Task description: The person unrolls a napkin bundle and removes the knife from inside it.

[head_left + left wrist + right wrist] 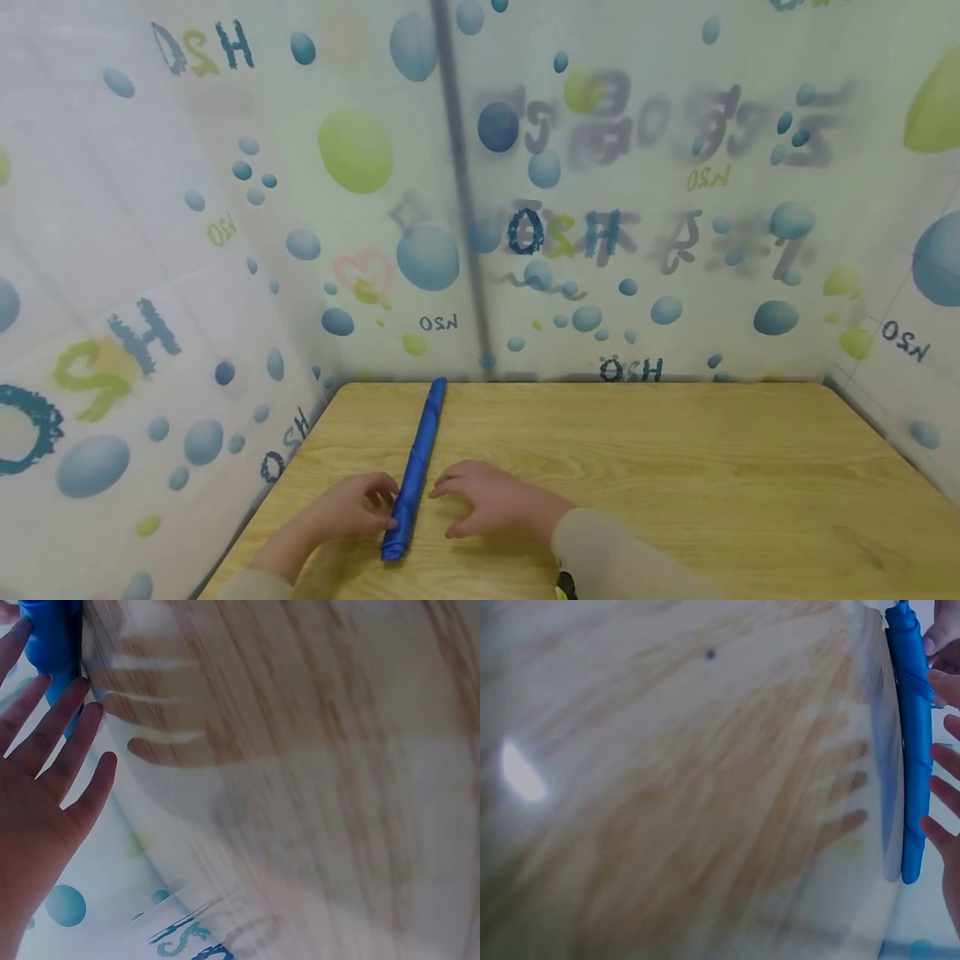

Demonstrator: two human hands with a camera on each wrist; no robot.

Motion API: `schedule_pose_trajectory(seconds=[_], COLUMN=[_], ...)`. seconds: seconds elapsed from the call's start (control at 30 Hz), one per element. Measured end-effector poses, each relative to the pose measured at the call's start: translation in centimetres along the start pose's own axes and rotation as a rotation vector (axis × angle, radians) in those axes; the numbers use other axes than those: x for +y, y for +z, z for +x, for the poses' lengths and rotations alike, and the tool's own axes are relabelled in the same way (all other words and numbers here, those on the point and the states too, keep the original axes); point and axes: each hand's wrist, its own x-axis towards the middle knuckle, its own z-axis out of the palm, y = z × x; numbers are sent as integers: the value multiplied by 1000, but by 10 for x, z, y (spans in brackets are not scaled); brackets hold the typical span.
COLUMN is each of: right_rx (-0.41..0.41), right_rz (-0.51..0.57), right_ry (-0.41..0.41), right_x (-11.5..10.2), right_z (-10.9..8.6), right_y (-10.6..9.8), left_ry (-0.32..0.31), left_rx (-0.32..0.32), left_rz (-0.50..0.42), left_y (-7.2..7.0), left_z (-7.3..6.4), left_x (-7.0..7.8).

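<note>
A long blue roll of thin, shiny, creased material [415, 471] lies on the wooden table, slanting from near the front to the back edge. Its near end shows layered folds. My left hand [352, 504] is at its left side near that end, fingers loosely bent and fingertips at the roll. To the right, my right hand [487, 500] hovers just apart from it, fingers spread and relaxed. In the left wrist view, the blue roll [52, 634] is partly cut off beside spread fingers. The right wrist view shows almost its full length [913, 735].
The light wood table [637, 467] extends to the right of the hands and reflects them. A pale curtain [675, 317] printed with blue and green bubbles and letters stands behind the table and along both sides.
</note>
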Motion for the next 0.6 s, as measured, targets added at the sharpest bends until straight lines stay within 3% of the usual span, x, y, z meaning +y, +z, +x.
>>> schedule_pose_trajectory(seconds=[0.23,0.43,0.6], right_rx=[-112,-189,-192], right_rz=[-20,-7,-6], right_ry=[-63,-42,-21], right_x=[-10,-14,-16], right_z=[17,33,44], right_y=[-1,-1,0], left_ry=[-9,-55,-44], left_rx=[-20,-56,-53], left_rz=[-25,-95,-83], left_y=[1,0,0], left_z=[-2,-2,-2], left_x=[0,1,0])
